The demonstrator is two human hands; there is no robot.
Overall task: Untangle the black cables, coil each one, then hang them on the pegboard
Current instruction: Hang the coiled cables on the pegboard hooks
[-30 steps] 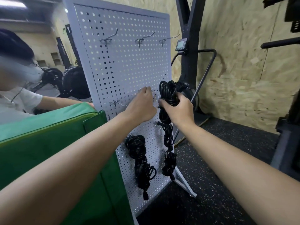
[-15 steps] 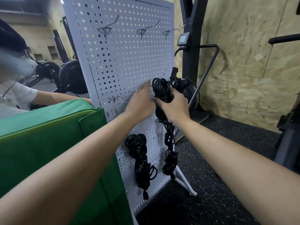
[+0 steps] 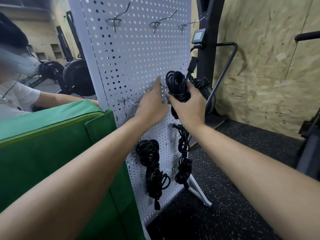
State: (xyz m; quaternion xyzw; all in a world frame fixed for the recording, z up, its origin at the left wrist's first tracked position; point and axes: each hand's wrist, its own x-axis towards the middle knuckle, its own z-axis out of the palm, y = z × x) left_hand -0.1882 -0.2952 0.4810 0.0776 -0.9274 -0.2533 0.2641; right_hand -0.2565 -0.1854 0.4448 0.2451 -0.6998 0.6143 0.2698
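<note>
Hanging is the step in hand, and no loose tangle shows anywhere. Beside the green mat (image 3: pixel 52 144) stands the pegboard (image 3: pixel 138 49). Its mid-left hook (image 3: pixel 129 101) is bare, and low down one coiled cable (image 3: pixel 149 156) already hangs from a peg, plug dangling.

The left hand (image 3: pixel 152 103) lies open, fingers straight against the board, the forefinger reaching up beside a thin peg (image 3: pixel 164 86). Just right of that peg is the held coil (image 3: pixel 176 85), close to the board. The right hand (image 3: pixel 188 108) grips it from below with fingers curled round the bundle, and one plug (image 3: pixel 192 64) sticks up.

Below that hand a knotted black strand (image 3: pixel 184 161) drops along the board. Whether it hangs on its own peg or trails from the held bundle is hard to tell.

By my reading, one cable is surely hung and one is about to be looped on. Three top hooks (image 3: pixel 155 23) stand free.
</note>
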